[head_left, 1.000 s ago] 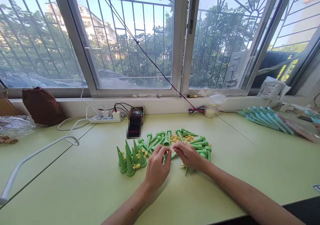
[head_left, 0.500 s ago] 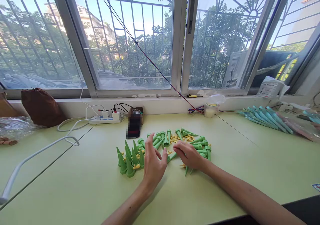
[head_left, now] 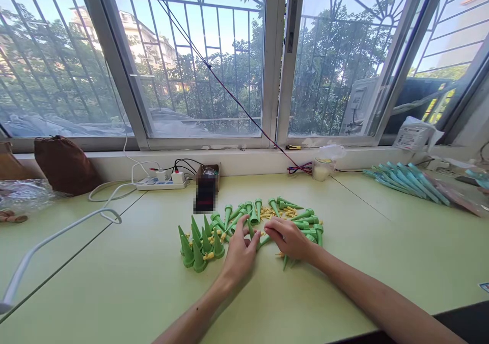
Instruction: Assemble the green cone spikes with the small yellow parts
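Observation:
My left hand (head_left: 240, 252) curls its thumb and fingers around a green plastic cone spike (head_left: 251, 232) in the middle of the pile. Just right of it, my right hand (head_left: 286, 238) is closed in a pinch; whatever lies in the fingertips is too small or hidden to make out. Several green cone spikes (head_left: 198, 256) stand upright on their caps to the left, with small yellow pieces (head_left: 209, 255) among them. Others lie on their sides behind and to the right (head_left: 305, 225). A heap of small yellow pieces (head_left: 269, 212) lies behind my hands.
On the pale green table (head_left: 126, 283) a power strip (head_left: 160, 182) and a small box (head_left: 210, 173) stand near the window. A white curved stand (head_left: 57, 237) is at left. A jar (head_left: 321, 168) and blue-green packets (head_left: 408, 181) lie toward the right.
My left hand opened and lifted its fingers away from my right fingertips, then came down and curled around a green cone spike. My right hand has stayed nearly in place.

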Tool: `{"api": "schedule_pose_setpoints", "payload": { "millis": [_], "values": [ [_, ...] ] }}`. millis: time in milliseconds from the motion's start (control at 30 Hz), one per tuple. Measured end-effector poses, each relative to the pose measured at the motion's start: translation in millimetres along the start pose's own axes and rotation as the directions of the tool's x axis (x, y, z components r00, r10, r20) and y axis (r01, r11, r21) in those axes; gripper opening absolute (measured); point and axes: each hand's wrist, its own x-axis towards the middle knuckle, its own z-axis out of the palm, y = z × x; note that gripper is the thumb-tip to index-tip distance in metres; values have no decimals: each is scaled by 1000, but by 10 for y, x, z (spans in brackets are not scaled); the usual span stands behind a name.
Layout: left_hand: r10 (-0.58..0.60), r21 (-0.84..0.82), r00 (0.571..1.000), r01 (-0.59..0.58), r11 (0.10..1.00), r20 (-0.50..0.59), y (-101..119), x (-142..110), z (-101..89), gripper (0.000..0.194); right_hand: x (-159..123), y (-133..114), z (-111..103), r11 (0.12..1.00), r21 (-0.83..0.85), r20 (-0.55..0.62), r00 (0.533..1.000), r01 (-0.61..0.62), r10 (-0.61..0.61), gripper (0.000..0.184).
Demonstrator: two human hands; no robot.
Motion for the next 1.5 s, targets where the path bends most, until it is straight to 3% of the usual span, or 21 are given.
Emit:
{"api": "schedule_pose_setpoints", "payload": {
  "millis": [167, 500, 767, 1200, 1500],
  "values": [
    [9, 12, 992, -11, 1000, 129, 18, 7, 7, 46, 5, 2, -5, 1000, -12, 1, 1000, 10, -10, 18],
    [90, 129, 989, -105, 986, 118, -5, 31, -12, 25, 4, 3, -10, 1000, 5, 7, 1000, 6, -6, 19],
    [122, 181, 983, -146, 972, 135, 15, 3, -25, 23, 16, 1, -13, 1000, -18, -11, 1000, 12, -12, 20],
    [20, -45, 991, -14, 999, 131, 36, 47, -20, 27, 45, -28, -20, 998, 61, -74, 997, -13, 17, 14],
    [28, -49, 980, -19, 999, 197, 118, 4, -12, 29, 28, 6, 19, 998, 49, -55, 998, -28, 31, 12]
  ]
}}
